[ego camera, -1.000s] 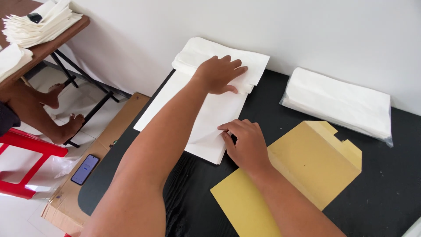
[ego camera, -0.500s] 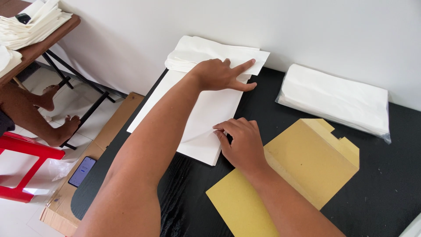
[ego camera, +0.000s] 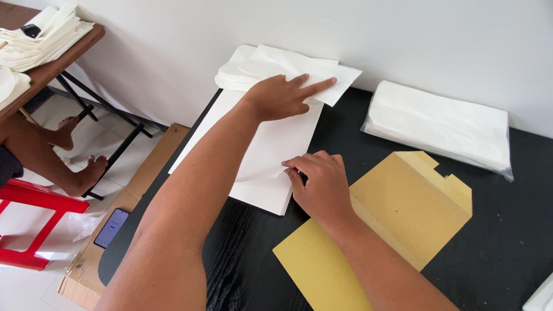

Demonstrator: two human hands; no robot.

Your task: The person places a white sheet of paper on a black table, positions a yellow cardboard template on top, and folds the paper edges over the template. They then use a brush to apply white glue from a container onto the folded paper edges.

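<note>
Paper lies under both hands on a black counter. The left hand reaches far forward on a long, nearly straight arm, palm down and fingers spread flat, the forefinger stretched out toward the right. It presses on the folded white sheet topping a loose pile of white sheets at the counter's far edge by the wall; it grips nothing, only lies on the paper. The right hand sits nearer, wrist bent and knuckles raised, fingers curled down onto the near right corner of a flat stack of white paper. The fingertips touch the top sheet, which is slightly lifted and creased there; whether they pinch it or merely press it cannot be told. The right forearm crosses a yellow-brown cardboard folder lying flat just beside the stack. Farther right, well apart from the hands, a pack of white sheets in clear plastic wrap rests against the wall. On the floor to the left lie a phone on a piece of cardboard, a red stool and another person's bare feet.
</note>
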